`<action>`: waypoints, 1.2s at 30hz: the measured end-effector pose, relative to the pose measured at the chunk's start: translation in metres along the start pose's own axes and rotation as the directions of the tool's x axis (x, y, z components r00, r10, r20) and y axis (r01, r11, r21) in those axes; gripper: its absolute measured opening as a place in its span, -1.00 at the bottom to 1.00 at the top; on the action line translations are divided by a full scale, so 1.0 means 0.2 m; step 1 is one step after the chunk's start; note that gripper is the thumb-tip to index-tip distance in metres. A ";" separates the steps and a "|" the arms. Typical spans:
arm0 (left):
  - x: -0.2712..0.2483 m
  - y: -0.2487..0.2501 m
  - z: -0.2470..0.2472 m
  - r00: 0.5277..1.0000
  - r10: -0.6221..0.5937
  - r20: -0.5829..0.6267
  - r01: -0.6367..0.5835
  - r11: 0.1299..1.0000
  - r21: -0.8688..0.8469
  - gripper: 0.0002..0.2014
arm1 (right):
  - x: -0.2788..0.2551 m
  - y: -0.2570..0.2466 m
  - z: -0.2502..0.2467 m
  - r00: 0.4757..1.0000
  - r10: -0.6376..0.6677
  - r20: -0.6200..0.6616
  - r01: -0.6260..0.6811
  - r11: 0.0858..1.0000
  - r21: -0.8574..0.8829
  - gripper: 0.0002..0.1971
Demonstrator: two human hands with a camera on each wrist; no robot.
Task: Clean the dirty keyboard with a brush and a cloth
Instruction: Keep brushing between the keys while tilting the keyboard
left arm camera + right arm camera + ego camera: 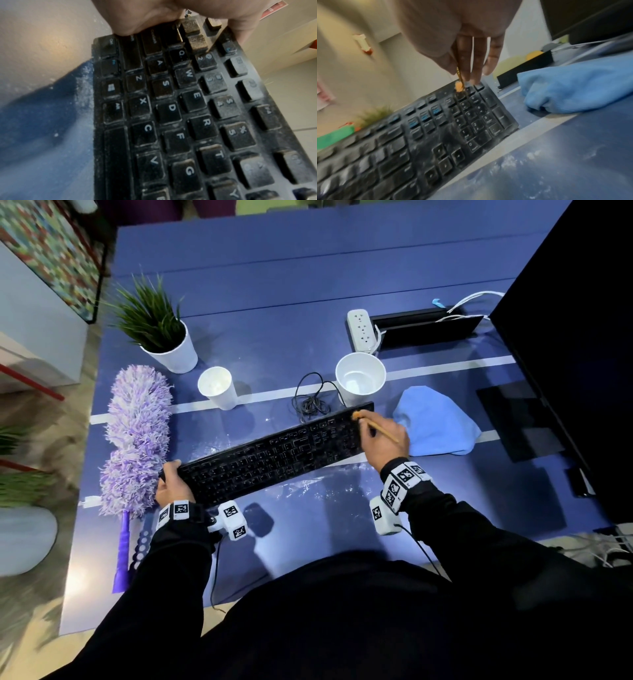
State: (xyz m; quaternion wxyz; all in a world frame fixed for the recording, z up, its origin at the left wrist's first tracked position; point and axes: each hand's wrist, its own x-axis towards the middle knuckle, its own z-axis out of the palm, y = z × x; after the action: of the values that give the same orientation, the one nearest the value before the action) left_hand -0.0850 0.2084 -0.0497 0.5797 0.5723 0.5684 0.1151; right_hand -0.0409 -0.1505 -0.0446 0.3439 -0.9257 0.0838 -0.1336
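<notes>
A dusty black keyboard (274, 455) lies slantwise on the blue table (274, 302), its far edge raised. My left hand (171, 484) grips its left end; in the left wrist view the thumb and fingers (243, 27) clamp that end of the keyboard (171, 121). My right hand (383, 440) pinches a thin wooden brush (380, 430), its orange tip (357, 415) on the number pad's top row. The right wrist view shows the brush tip (459, 86) on the keyboard (436, 135). A blue cloth (435, 422) (573, 86) lies bunched just right of the keyboard.
White dust (318, 484) speckles the table in front of the keyboard. Behind it stand two white cups (359, 378) (217, 386), a coiled black cable (310, 402), a potted plant (154, 320) and a power strip (361, 330). A purple duster (137, 433) lies left; a monitor (565, 337) looms right.
</notes>
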 end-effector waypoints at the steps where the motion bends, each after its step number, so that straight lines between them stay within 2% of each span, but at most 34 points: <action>1: 0.00 0.00 0.00 1.000 0.000 -0.006 0.000 1.000 -0.013 -0.67 | 0.01 0.01 -0.01 0.998 0.005 -0.057 -0.003 1.000 0.029 -0.81; 2: 0.00 0.00 0.00 1.000 -0.002 -0.009 0.002 1.000 -0.020 -0.67 | 0.01 0.02 -0.02 0.999 -0.015 -0.048 0.017 0.999 0.045 -0.81; 5: 0.00 0.00 0.01 1.000 -0.018 -0.001 0.018 1.000 -0.015 -0.68 | -0.02 0.04 -0.03 0.980 -0.102 0.174 0.102 0.995 0.006 -0.78; 7: 0.00 0.00 0.00 1.000 -0.025 0.003 0.025 1.000 -0.018 -0.69 | 0.02 0.09 -0.05 0.995 -0.045 0.085 0.047 0.999 -0.018 -0.79; 9: 0.00 0.00 0.00 1.000 -0.025 0.002 0.025 0.999 -0.021 -0.68 | 0.06 0.14 -0.07 0.999 0.048 -0.024 -0.045 0.996 0.083 -0.78; 13: 0.00 0.00 0.00 1.000 -0.031 0.007 0.031 0.999 -0.022 -0.69 | 0.03 0.24 -0.08 0.986 0.111 0.122 -0.112 0.994 -0.003 -0.83; 16: -0.01 0.00 0.00 1.000 -0.022 -0.004 0.021 0.999 -0.025 -0.70 | 0.01 0.25 -0.09 0.988 0.134 0.071 -0.140 0.986 0.089 -0.85; 18: -0.01 0.00 0.00 1.000 -0.020 -0.011 0.020 0.999 -0.037 -0.70 | 0.00 0.19 -0.08 0.992 0.112 0.065 -0.119 0.984 0.135 -0.84; 22: -0.02 0.01 0.01 1.000 -0.022 -0.009 0.021 0.998 -0.053 -0.70 | -0.07 0.11 0.03 0.966 -0.008 0.258 -0.027 0.991 0.130 -0.81; 23: -0.02 0.01 0.00 1.000 -0.017 -0.006 0.017 0.999 -0.045 -0.70 | -0.08 0.10 0.04 0.973 0.004 0.232 -0.034 0.992 0.125 -0.83; 25: -0.04 0.02 0.00 1.000 -0.017 0.004 0.017 1.000 0.008 -0.70 | -0.05 0.12 0.03 0.993 0.096 0.072 -0.104 0.987 0.125 -0.82; 27: -0.05 0.01 0.00 1.000 -0.023 0.013 0.022 0.999 0.034 -0.69 | -0.02 0.15 0.00 0.976 0.205 -0.073 -0.195 0.973 0.127 -0.81; 28: -0.05 0.01 -0.01 1.000 -0.014 0.022 0.013 0.999 0.035 -0.69 | -0.02 0.15 -0.01 0.973 0.215 -0.079 -0.203 0.969 0.139 -0.82; 29: -0.05 0.01 -0.01 1.000 0.006 0.025 -0.007 1.000 0.024 -0.69 | -0.02 0.14 0.00 0.983 0.179 -0.028 -0.173 0.973 0.150 -0.82; 30: -0.03 0.01 0.00 0.999 0.027 0.038 -0.027 0.999 0.017 -0.69 | -0.03 0.11 0.01 0.993 0.105 0.054 -0.112 0.983 0.147 -0.83; 32: -0.01 0.01 -0.01 0.994 0.033 0.107 -0.035 0.999 0.009 -0.70 | -0.07 0.05 0.02 0.973 -0.030 0.231 -0.006 0.988 0.153 -0.84; 33: -0.01 0.02 -0.01 0.993 0.018 0.119 -0.015 0.999 -0.029 -0.72 | -0.07 0.03 0.03 0.967 -0.058 0.248 0.015 0.985 0.171 -0.85; 34: 0.00 0.03 -0.01 0.993 0.008 0.117 -0.003 0.999 -0.038 -0.74 | -0.06 0.04 0.04 0.977 -0.042 0.210 0.001 0.982 0.190 -0.85; 36: -0.01 0.03 -0.02 0.994 0.030 0.101 -0.036 0.998 0.061 -0.74 | -0.05 0.05 0.04 0.992 0.101 0.070 -0.114 0.969 0.218 -0.83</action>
State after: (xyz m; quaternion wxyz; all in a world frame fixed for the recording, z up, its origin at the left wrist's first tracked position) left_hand -0.0862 0.2104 -0.0428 0.5872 0.6044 0.5326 0.0780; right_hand -0.0488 -0.1508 -0.0599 0.4541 -0.8791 0.1082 -0.0960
